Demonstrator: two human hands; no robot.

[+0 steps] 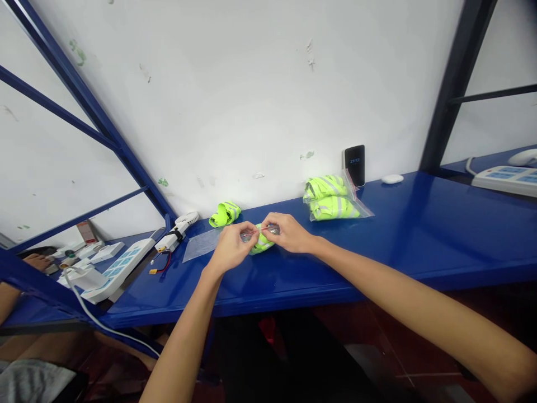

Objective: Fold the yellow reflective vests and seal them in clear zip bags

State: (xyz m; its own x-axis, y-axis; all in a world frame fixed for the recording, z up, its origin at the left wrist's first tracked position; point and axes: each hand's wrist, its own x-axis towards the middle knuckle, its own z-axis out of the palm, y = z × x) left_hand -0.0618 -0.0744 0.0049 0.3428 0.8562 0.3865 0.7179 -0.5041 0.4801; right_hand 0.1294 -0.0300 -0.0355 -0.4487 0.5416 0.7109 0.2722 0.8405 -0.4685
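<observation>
A clear zip bag with a red seal line holds a rolled fluorescent yellow reflective garment (260,245) at the middle of the blue table. My left hand (233,244) pinches the bag's red-lined mouth from the left. On the other side my right hand (289,233) pinches the same edge, close to the left fingertips. Most of the bag is hidden behind my fingers. Left of the hands lies a flat, clear plastic bag (201,244). Behind it sits a loose yellow reflective roll (225,214). Farther right, bagged yellow rolls (332,197) are stacked two high.
A phone (354,165) leans on the wall, with a white case (392,179) beside it. At left are a small white fan (178,230), a red cable with yellow connector (161,267) and a power strip (119,270). Another person's hand (37,261) shows far left.
</observation>
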